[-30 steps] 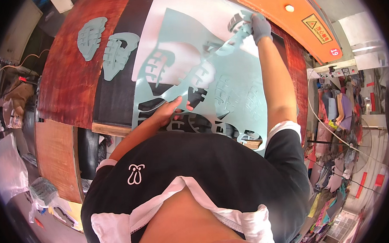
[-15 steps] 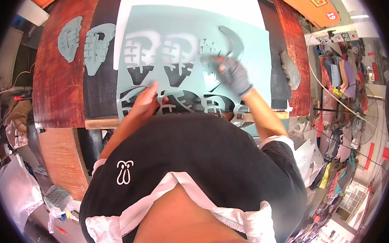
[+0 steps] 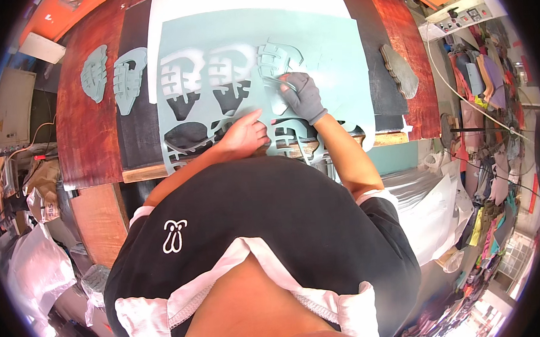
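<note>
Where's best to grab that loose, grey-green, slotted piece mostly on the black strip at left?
Probably pinch the grey-green, slotted piece by its narrow end, coming from the person's side with the nearer, bare left hand: that end points toward them and looks solid. The wider far part, cut by slots and an opening, may flex more.

And here's the pale blue-green sheet [image 3: 334,57], flat, one broad uncut stretch from one to three o'clock! Two slotted, curved openings sit side by side towards nine o'clock, white showing through their tops, black through their tips. More cut-outs crowd the near edge, seven round to five! And just off centre, towards twelve, the slotted grey-green shape [image 3: 270,59], curved rim outward, lies over the sheet, perhaps a cutting die, perhaps a cut piece.
</note>
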Action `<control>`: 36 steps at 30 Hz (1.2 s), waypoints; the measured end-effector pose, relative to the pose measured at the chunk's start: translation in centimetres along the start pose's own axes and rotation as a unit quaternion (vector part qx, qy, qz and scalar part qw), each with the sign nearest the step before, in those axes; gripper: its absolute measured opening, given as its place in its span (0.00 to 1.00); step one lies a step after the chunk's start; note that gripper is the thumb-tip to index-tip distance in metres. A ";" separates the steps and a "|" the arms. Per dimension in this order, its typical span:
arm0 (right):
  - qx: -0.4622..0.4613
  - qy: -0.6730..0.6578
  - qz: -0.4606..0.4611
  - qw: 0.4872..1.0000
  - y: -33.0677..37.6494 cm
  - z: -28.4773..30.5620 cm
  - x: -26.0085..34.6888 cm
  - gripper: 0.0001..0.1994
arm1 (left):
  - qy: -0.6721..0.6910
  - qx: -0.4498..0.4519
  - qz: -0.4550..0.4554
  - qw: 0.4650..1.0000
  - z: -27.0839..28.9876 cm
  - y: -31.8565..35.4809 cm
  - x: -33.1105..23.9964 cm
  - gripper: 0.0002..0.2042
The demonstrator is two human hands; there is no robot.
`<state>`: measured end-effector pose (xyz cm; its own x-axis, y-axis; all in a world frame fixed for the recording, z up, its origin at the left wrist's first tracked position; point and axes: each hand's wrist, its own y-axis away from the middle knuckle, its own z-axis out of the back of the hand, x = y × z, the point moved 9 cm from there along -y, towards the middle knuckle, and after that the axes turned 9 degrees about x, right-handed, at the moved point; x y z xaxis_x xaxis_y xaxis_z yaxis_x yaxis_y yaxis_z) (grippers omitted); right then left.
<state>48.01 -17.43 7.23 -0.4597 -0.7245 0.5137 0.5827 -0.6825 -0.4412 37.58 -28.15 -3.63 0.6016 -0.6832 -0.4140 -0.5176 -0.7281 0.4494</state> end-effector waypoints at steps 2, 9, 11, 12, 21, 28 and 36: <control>0.018 -0.053 -0.031 0.998 -0.2 -0.2 -0.7 0.10 | 0.039 -0.030 -0.031 0.998 0.4 -1.6 -0.1 0.21; 0.020 -0.126 -0.073 0.989 -1.0 0.4 -1.4 0.10 | -0.004 -0.019 -0.030 0.999 -0.6 -3.1 0.1 0.14; 0.029 -0.132 -0.079 0.988 -1.0 0.3 -1.5 0.11 | -0.013 0.014 -0.077 0.997 -1.5 -3.2 -0.6 0.16; 0.019 -0.130 -0.075 0.988 -1.0 0.5 -1.4 0.11 | -0.016 0.023 -0.089 0.996 -1.8 -3.2 -0.8 0.16; 0.184 -0.256 -0.041 0.948 0.2 0.8 0.5 0.21 | 0.166 0.187 -0.114 0.961 -5.0 -3.7 -2.3 0.22; 0.135 -0.269 -0.319 0.899 -0.4 0.5 -9.9 0.22 | 0.020 0.104 -0.133 0.985 -3.6 -3.1 -2.4 0.26; -0.107 -0.078 -0.388 0.912 -13.9 15.5 -20.9 0.32 | -0.031 -0.033 -0.093 0.995 -1.0 -2.6 -2.1 0.24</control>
<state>59.89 8.67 14.05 -0.5683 -0.0034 0.8228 -0.0295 -0.9993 -0.0245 38.24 -24.78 -3.17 0.6439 -0.5404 -0.5416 -0.3578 -0.8384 0.4112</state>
